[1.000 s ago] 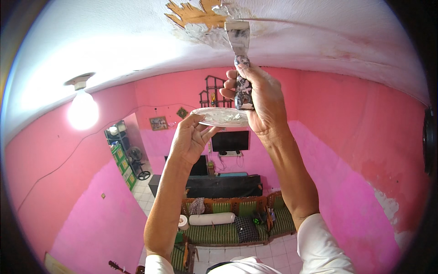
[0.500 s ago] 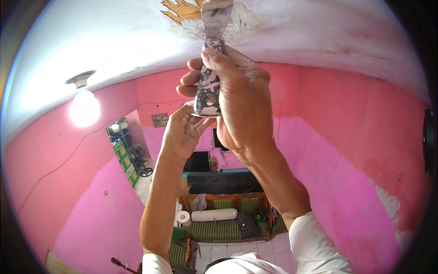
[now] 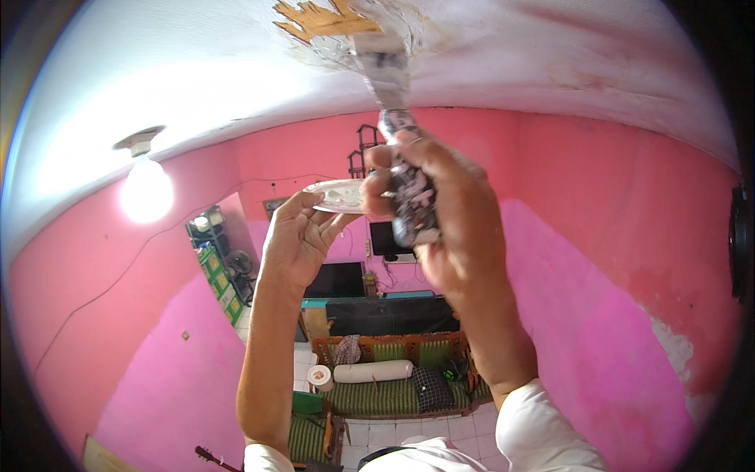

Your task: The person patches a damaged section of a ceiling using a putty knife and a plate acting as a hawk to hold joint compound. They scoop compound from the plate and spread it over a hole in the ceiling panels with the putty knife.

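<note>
My right hand (image 3: 464, 204) is closed round the dark, paint-smeared handle of a putty knife (image 3: 387, 82). Its wide metal blade points up at the ceiling, just below a patch with torn wood-coloured layers (image 3: 326, 20) and whitish filler around it. Motion blurs the knife and hand a little; whether the blade touches the ceiling I cannot tell. Lower and to the left, my left hand (image 3: 295, 240) grips the edge of a shallow white plate (image 3: 340, 195) smeared with white paste. My right fingers hide the plate's right side.
A lit bulb (image 3: 147, 189) hangs from the ceiling at left. Far below stand a green-striped wooden sofa (image 3: 370, 399) with cushions, a white tub (image 3: 320, 377) and a television (image 3: 336, 280). A guitar headstock (image 3: 208, 455) shows at lower left. Pink walls (image 3: 582, 181) surround the room.
My right hand has drawn the putty knife down and to the right, away from the torn patch. The plate in my left hand, mostly hidden before, now shows.
</note>
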`<state>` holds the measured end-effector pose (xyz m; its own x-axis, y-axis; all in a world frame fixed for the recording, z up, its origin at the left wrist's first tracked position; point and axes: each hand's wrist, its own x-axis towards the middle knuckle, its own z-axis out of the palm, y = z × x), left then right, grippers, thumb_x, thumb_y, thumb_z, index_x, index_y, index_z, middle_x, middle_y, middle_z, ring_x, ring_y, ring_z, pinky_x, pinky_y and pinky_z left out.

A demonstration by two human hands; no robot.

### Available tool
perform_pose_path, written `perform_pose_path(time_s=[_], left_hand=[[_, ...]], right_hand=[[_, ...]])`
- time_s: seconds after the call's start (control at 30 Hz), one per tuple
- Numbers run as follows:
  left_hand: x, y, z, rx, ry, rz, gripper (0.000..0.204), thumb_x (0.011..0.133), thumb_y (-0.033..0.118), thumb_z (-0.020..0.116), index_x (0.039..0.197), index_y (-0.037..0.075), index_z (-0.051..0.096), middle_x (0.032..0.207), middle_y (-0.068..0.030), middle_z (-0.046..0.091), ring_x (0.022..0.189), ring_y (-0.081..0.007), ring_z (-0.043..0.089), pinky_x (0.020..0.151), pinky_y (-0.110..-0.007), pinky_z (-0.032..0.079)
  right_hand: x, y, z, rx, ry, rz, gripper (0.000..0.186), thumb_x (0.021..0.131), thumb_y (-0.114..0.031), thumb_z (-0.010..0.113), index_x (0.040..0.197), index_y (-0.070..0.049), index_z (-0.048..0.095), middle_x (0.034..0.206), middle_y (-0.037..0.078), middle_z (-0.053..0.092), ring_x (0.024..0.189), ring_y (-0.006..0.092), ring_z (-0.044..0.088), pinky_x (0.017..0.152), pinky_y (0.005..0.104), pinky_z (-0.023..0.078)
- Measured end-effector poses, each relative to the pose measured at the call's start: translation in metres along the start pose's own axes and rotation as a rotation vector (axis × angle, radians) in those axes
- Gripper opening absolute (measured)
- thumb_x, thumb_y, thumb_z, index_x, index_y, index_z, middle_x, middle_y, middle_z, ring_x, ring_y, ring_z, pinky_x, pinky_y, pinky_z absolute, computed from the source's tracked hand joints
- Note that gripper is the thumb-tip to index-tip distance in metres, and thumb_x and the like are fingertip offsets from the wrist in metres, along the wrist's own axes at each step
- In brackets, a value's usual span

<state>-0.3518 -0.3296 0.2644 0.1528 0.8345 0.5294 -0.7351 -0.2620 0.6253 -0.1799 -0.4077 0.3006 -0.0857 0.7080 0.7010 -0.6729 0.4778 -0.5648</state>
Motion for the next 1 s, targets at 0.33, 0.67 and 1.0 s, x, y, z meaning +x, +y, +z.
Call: perform_pose_path(time_s=[0.33,0.67,1.0], left_hand=[[0.006,-0.014,-0.01,-0.039,0.082,-0.063,0.043,0.083,0.004,0.048,0.113,-0.02,0.03,0.115,-0.0319,0.045,0.108,-0.0395,0.052,0.091,-0.041,0.051],[0.008,-0.035,-0.003,-0.028,0.068,-0.044,0.038,0.082,0.006,0.05,0.11,-0.016,0.035,0.109,-0.0283,0.047,0.103,-0.035,0.054,0.092,-0.041,0.05],[0.037,-0.045,0.01,-0.031,-0.006,-0.037,0.035,0.082,0.006,0.05,0.106,-0.014,0.035,0.107,-0.0309,0.046,0.102,-0.0353,0.055,0.089,-0.038,0.053]], right_hand=[[0.068,-0.027,-0.049,0.147,-0.01,-0.076,0.024,0.086,-0.006,0.051,0.1,0.012,0.044,0.092,0.024,0.054,0.081,0.0317,0.062,0.072,0.0382,0.057],[0.087,-0.1,-0.009,0.278,-0.238,-0.061,0.012,0.087,0.002,0.047,0.079,0.011,0.048,0.075,0.015,0.056,0.072,0.0231,0.061,0.075,0.0354,0.059],[0.022,-0.061,-0.054,-0.061,-0.301,-0.092,0.034,0.085,-0.014,0.057,0.103,0.013,0.048,0.094,0.023,0.058,0.073,0.0241,0.063,0.065,0.0307,0.055]])
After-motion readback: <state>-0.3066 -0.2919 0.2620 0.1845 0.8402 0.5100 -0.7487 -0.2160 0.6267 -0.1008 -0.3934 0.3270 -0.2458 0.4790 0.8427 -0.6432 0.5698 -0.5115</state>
